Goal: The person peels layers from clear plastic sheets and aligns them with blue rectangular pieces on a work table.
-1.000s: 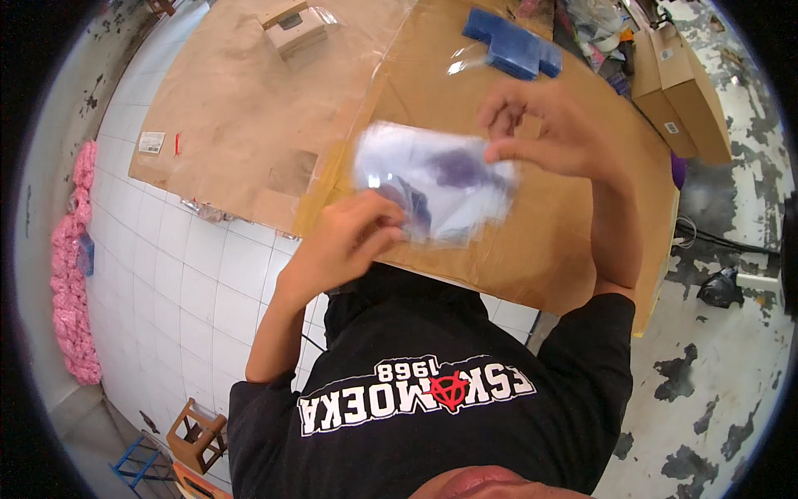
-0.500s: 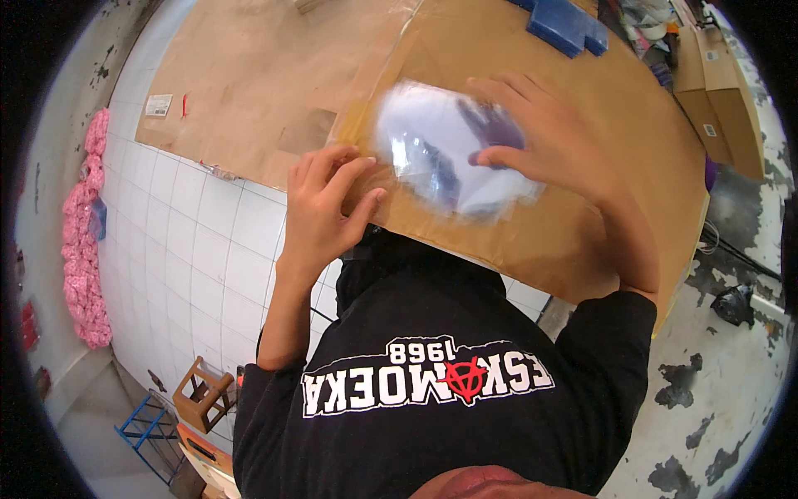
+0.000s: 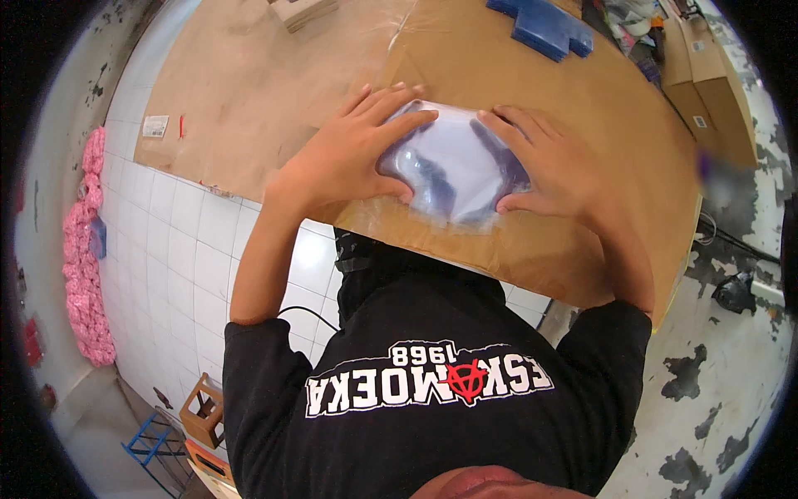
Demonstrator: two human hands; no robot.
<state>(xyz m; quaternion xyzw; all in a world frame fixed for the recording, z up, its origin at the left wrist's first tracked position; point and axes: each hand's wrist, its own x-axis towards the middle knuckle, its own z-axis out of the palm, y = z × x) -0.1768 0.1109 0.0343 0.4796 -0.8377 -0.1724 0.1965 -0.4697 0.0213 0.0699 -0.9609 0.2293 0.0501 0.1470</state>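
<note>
A stack of clear plastic bags or sheets (image 3: 459, 154), whitish with reflections and blue-violet edges, lies on the brown-covered table (image 3: 274, 100) in front of me. My left hand (image 3: 353, 154) curves around its left side, fingers at the far left corner and thumb at the near left edge. Opposite it, my right hand (image 3: 549, 162) grips the right side, fingers along the far edge and thumb near the front. Between them the two hands hold the stack, whose underside is hidden.
A pile of blue plastic packets (image 3: 549, 32) rests at the far right of the table. Flat cardboard pieces (image 3: 303, 12) sit at the far edge. Cardboard boxes (image 3: 711, 91) stand at right. Pink wrapped bundles (image 3: 86, 258) line the left wall, beside white floor tiles.
My left hand has moved right and away from me onto the stack's left side. My right hand has settled on its right side, and the blurred stack now shows sharply.
</note>
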